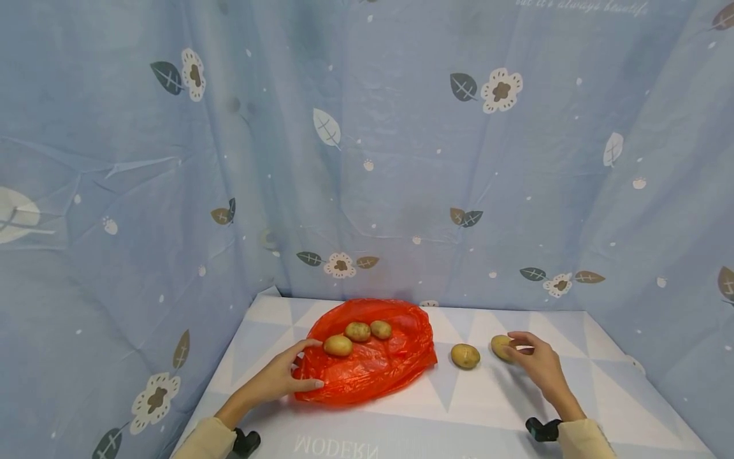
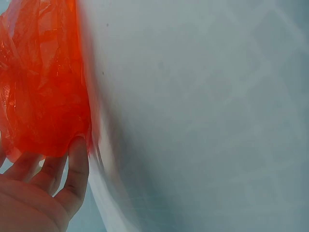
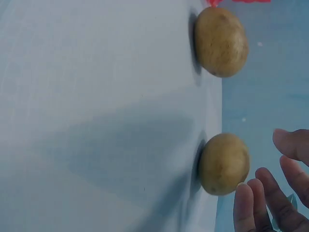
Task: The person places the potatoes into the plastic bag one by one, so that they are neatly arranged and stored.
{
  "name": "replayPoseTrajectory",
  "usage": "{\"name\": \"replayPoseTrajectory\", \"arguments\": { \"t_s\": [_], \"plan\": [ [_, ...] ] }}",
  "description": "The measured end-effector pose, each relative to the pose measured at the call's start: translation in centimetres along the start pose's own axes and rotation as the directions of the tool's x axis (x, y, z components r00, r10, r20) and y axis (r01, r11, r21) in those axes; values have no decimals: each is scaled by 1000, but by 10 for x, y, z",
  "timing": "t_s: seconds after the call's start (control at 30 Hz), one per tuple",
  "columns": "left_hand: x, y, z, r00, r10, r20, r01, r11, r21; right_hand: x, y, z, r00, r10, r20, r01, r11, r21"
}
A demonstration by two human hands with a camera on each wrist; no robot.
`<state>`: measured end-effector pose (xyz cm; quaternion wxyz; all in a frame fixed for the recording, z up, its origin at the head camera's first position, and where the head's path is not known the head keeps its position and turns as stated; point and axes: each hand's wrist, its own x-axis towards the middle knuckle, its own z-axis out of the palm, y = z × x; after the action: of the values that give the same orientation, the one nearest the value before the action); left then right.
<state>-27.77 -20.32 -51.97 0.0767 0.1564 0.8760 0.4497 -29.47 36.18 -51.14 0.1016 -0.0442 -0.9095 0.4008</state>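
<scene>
Pale sleeves (image 1: 206, 440) nearest, at bottom edge, black wrist pieces (image 1: 541, 429) beside them. Left hand (image 1: 281, 375) spread, thumb and forefinger well apart, touching left end of red plastic bag (image 1: 373, 373). Three potatoes (image 1: 358, 331) near bag's middle; on it or inside, cannot tell. Right hand (image 1: 539, 363) unclenched, fingers at far right potato (image 1: 501, 348); contact unclear. Another potato (image 1: 465, 356) on bench (image 1: 418, 414), between bag and that one. Blue printed curtain (image 1: 401, 159) behind.
</scene>
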Motion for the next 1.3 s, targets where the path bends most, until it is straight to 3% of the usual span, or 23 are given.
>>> {"name": "replayPoseTrajectory", "arguments": {
  "t_s": [0.47, 0.67, 1.03, 1.3],
  "plan": [
    [-1, 1, 0, 1000, -4, 4, 4, 1000, -4, 10, 21, -2, 996, 85, 34, -86, 996, 27],
    [0, -1, 3, 1000, -27, 2, 27, 1000, -15, 15, 24, 2, 991, 122, 63, -126, 990, 57],
    [0, -2, 3, 1000, -28, -1, 28, 999, -22, 22, 25, 10, 990, 108, 87, -113, 992, 52],
    [1, -3, 2, 1000, -23, -6, 23, 1000, -11, 26, 25, 13, 975, 174, 139, -180, 983, 34]
  ]
}}
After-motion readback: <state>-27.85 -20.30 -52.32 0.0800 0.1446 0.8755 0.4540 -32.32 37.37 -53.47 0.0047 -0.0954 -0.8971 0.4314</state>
